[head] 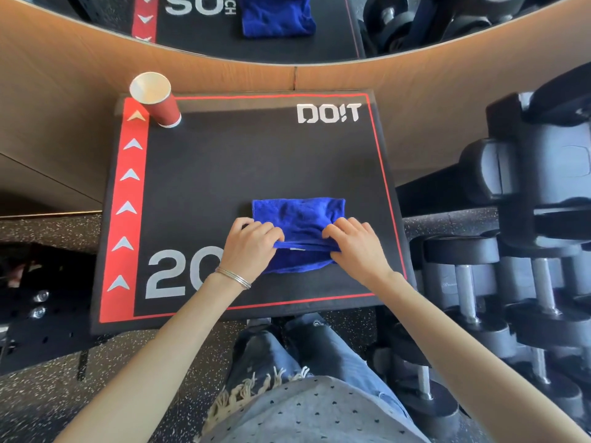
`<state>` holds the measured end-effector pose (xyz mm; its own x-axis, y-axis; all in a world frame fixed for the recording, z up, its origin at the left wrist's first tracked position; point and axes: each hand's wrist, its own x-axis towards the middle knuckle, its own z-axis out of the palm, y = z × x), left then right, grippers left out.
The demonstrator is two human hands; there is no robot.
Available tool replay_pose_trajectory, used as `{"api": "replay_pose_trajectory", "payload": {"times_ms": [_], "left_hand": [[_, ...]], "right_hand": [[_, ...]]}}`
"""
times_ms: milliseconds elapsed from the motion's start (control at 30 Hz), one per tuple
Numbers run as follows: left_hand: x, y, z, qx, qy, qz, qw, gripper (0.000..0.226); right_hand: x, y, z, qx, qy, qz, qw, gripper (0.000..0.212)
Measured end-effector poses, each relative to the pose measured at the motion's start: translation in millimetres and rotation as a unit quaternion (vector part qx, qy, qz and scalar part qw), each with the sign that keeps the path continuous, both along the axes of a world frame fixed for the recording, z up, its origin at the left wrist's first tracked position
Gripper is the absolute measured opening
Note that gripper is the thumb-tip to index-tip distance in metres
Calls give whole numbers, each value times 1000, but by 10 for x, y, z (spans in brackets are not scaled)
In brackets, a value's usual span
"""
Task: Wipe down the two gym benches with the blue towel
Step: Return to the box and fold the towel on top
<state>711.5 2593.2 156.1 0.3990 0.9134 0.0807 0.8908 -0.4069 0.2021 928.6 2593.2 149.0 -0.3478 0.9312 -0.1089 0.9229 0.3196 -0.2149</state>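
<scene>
1. Surface: black padded bench top (256, 161) w/ thin red border, red strip of white arrows down its left side, white "DO!T" far right, "20" near left.
2. Blue towel (299, 219) lies folded on the near-right part of the top.
3. Left hand (249, 247) curled, fingers pinching the towel's near-left fold; thin bangles at wrist.
4. Right hand (356, 244) likewise curled, gripping the near-right fold.
5. Red paper cup (158, 102), white inside, upright at far-left corner.
6. Room: wood-panel wall (64, 100) w/ mirror (287, 27) above, reflecting towel; dumbbell rack (511, 251) on right; speckled rubber floor (48, 404).
</scene>
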Motion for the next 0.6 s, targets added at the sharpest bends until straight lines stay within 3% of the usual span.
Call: {"api": "replay_pose_trajectory", "payload": {"times_ms": [133, 333, 433, 500, 600], "left_hand": [[-52, -141, -81, -21, -9, -51, 998, 29], [20, -208, -154, -145, 51, -42, 987, 23], [63, -178, -116, -81, -22, -19, 996, 21], [96, -149, -139, -57, -20, 4, 998, 35], [107, -142, -263, -166, 74, 18, 983, 61]], "right_hand": [[189, -85, 25, 39, 23, 78, 996, 31], [212, -241, -46, -27, 42, 54, 997, 21], [153, -200, 18, -47, 81, 28, 995, 15], [83, -148, 23, -47, 88, 8, 995, 19], [-56, -88, -79, -111, 25, -13, 993, 39]]}}
